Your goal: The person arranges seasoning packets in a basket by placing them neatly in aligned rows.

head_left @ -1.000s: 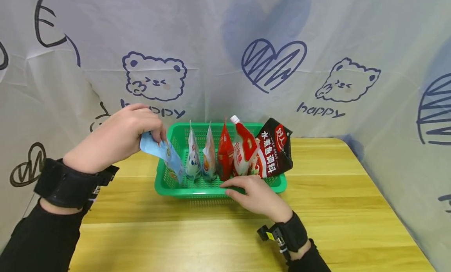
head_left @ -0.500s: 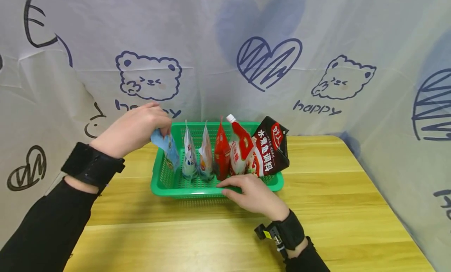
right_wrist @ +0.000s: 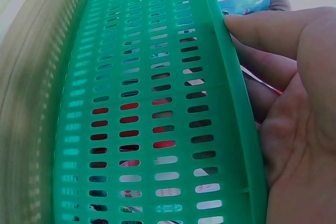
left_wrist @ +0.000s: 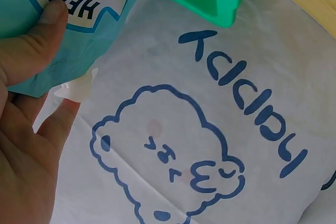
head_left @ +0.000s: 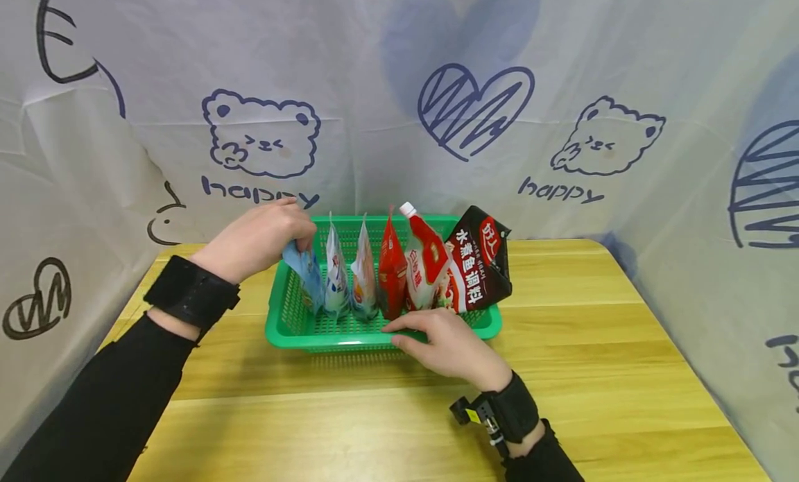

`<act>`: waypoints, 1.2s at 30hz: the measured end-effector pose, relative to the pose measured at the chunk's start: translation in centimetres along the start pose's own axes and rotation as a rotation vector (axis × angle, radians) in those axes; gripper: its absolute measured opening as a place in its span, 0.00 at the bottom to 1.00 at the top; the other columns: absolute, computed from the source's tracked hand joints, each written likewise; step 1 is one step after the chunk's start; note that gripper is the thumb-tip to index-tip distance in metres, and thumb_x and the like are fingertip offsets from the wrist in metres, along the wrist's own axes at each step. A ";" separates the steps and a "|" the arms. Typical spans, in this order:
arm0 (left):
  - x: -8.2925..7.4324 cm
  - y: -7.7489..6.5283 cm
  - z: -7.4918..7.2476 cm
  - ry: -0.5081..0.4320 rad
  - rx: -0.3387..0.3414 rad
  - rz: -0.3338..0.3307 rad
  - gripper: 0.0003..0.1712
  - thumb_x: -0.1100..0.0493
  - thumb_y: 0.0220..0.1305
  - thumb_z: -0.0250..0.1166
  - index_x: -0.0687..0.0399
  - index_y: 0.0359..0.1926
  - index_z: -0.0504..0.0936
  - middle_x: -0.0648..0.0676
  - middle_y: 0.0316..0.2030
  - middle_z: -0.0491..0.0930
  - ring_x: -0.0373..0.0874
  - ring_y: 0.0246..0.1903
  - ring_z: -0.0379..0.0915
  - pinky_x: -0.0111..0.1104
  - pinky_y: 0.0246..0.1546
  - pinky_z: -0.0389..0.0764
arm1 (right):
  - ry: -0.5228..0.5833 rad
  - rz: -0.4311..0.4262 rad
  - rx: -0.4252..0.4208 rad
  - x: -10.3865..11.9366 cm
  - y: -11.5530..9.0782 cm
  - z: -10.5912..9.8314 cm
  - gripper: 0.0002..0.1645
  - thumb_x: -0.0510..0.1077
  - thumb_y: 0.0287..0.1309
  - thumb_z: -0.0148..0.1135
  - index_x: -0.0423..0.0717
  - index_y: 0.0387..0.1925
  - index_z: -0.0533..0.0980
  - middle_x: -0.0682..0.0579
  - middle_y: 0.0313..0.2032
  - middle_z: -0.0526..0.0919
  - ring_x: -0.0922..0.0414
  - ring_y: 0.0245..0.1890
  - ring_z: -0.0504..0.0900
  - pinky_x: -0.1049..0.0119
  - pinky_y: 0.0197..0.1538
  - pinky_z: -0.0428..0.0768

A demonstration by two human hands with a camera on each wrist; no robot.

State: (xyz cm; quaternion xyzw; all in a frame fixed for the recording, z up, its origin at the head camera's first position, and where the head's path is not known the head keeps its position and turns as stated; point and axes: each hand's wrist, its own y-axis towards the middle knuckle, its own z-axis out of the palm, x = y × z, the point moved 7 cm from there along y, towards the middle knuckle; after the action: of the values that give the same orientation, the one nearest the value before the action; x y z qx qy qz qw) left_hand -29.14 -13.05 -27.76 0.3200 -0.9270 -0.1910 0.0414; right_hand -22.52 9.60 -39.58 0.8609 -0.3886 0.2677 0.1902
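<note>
My left hand [head_left: 265,236] grips the top of a light-blue Heinz pouch [left_wrist: 79,30], with its thumb across the front and a white cap [left_wrist: 79,88] by the fingers. The pouch's lower end is inside the left end of the green plastic basket [head_left: 349,341]. My right hand [head_left: 446,343] holds the basket's front rim, thumb outside and fingers over the inner side. To the right of the blue pouch stand two pale pouches [head_left: 336,281] [head_left: 364,277], a red pouch [head_left: 392,274], a red-and-white capped pouch [head_left: 426,263] and a black seasoning packet [head_left: 477,260] leaning over the right end.
The basket stands on a wooden table [head_left: 593,371], near its back edge. Behind it hangs a pale cloth [head_left: 374,142] with drawn bears and hearts, which also runs along both sides of the table.
My left hand has moved right and slightly down, lowering the blue pouch further into the basket beside the pale pouches. My right hand stays on the rim. The head view has shifted slightly.
</note>
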 end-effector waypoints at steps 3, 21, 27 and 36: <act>0.1 0.1 0.5 -0.008 0.000 0.002 0.28 0.91 0.50 0.59 0.50 0.21 0.77 0.46 0.23 0.78 0.42 0.31 0.79 0.51 0.71 0.69 | -0.002 0.004 -0.005 -0.1 -0.1 -0.1 0.16 0.49 0.75 0.61 0.56 0.59 0.84 0.61 0.22 0.74 0.66 0.14 0.56 0.67 0.29 0.65; 0.4 -0.6 3.5 -0.025 0.045 -0.033 0.31 0.93 0.43 0.50 0.50 0.21 0.74 0.46 0.24 0.77 0.40 0.31 0.77 0.50 0.73 0.66 | -0.009 0.009 -0.016 -0.2 -0.5 -0.1 0.16 0.49 0.75 0.62 0.56 0.58 0.84 0.63 0.23 0.74 0.66 0.13 0.57 0.68 0.28 0.65; -0.1 -0.7 3.3 -0.012 0.040 -0.046 0.29 0.92 0.46 0.51 0.51 0.21 0.73 0.48 0.26 0.75 0.43 0.33 0.72 0.47 0.66 0.75 | 0.012 0.007 -0.008 -0.1 -0.4 0.1 0.16 0.50 0.75 0.61 0.57 0.59 0.84 0.61 0.25 0.76 0.66 0.14 0.57 0.67 0.28 0.66; -1.1 -2.4 2.1 0.056 -0.129 -0.036 0.23 0.88 0.53 0.62 0.60 0.40 0.87 0.61 0.52 0.83 0.61 0.65 0.70 0.51 0.73 0.65 | 0.086 -0.089 -0.205 0.6 -1.8 -2.8 0.17 0.43 0.71 0.66 0.52 0.59 0.83 0.57 0.54 0.88 0.58 0.43 0.86 0.58 0.46 0.85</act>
State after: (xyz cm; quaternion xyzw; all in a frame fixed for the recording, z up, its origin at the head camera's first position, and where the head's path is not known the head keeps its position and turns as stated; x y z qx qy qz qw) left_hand -27.29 -13.48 -30.57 0.3386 -0.9053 -0.2421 0.0844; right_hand -21.68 11.84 -37.26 0.8411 -0.3667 0.2546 0.3055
